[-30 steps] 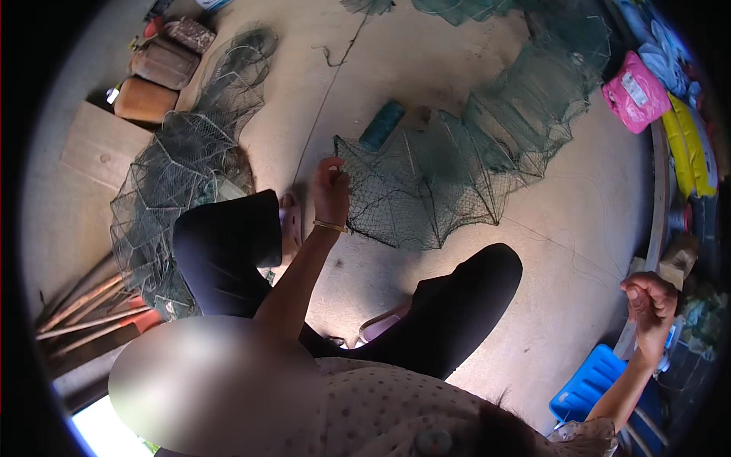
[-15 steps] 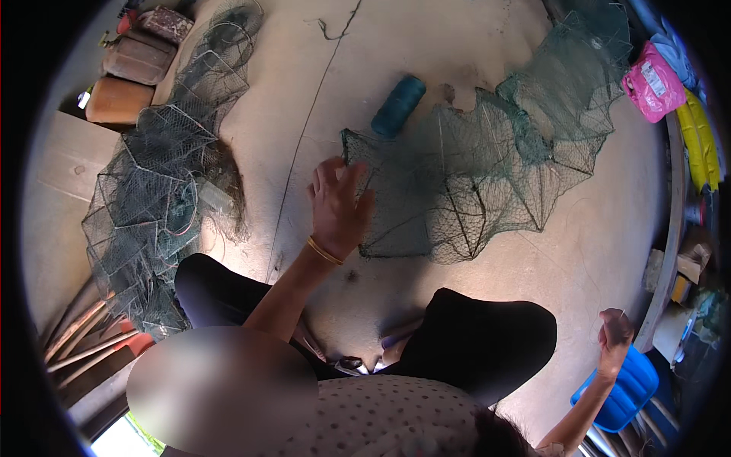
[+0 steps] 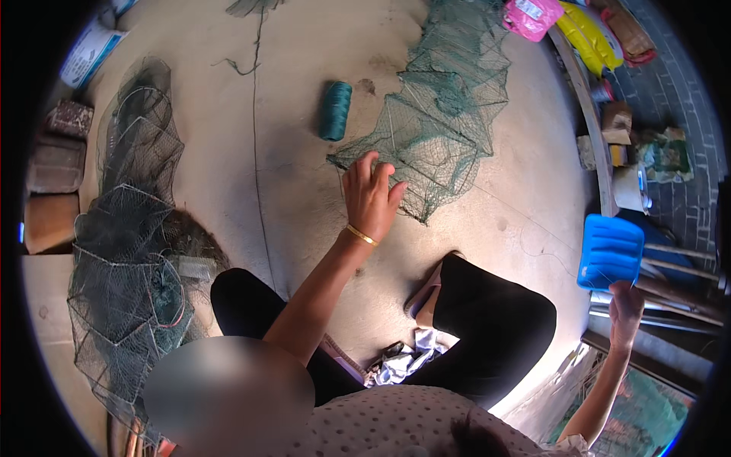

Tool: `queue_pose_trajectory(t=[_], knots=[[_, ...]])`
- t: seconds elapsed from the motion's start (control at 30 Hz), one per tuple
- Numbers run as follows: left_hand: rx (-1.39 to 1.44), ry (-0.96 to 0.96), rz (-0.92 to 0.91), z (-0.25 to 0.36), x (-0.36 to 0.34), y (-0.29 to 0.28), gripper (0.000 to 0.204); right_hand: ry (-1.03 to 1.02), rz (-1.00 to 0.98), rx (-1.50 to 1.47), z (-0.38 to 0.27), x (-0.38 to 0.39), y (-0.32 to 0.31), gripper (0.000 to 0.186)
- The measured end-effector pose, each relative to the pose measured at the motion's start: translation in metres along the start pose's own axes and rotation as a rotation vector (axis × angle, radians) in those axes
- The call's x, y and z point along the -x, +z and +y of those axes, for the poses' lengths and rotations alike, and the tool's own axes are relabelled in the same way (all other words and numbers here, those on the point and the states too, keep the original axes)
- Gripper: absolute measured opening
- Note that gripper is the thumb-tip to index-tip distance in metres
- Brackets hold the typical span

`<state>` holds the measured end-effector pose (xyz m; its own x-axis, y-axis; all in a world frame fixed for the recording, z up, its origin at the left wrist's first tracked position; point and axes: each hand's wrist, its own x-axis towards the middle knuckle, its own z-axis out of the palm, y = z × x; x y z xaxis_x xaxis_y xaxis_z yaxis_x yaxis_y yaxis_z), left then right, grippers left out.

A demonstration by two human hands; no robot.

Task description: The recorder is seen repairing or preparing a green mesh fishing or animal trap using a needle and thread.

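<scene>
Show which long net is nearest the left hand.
The green net beside the teal spool, close by the left hand; the darker net lies farther left.

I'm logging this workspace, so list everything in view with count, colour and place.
green net: 1, green, ahead
dark net: at least 1, blackish, left
spool: 1, teal, left of green net
cord: 1, dark, between the nets
scoop: 1, blue, right
packages: 2, pink and yellow, upper right
containers: 3, brown to orange, left edge
bucket: 1, white, upper left
beam: 1, brownish, right
poles: several, brown, right edge
crumpled bundle: 1, silvery, lower centre
edge clutter: count unclear, mixed, rims
bracelet: 1, gold, left wrist
trousered legs: 2, black, lower centre
left hand: 1, bare, over green net
right hand: 1, bare, by scoop
</scene>
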<state>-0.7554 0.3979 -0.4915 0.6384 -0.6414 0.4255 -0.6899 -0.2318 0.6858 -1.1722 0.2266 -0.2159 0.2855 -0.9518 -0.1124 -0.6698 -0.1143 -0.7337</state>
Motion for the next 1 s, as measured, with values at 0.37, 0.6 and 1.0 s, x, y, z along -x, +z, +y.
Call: queue_pose_trajectory(t=[0.37, 0.6, 1.0], knots=[[-0.113, -0.037, -0.032, -0.014, 0.002, 0.007, 0.015, 0.162, 0.0, 0.027, 0.048, 0.036, 0.032, 0.015], [-0.174, 0.138, -0.017, -0.028, -0.011, -0.001, 0.015, 0.24, -0.138, -0.037, 0.164, -0.02, 0.085, 0.014], [-0.14, 0.159, -0.058, -0.03, 0.013, -0.01, 0.012, 0.206, -0.494, 0.035, 0.245, -0.07, 0.207, 0.015]])
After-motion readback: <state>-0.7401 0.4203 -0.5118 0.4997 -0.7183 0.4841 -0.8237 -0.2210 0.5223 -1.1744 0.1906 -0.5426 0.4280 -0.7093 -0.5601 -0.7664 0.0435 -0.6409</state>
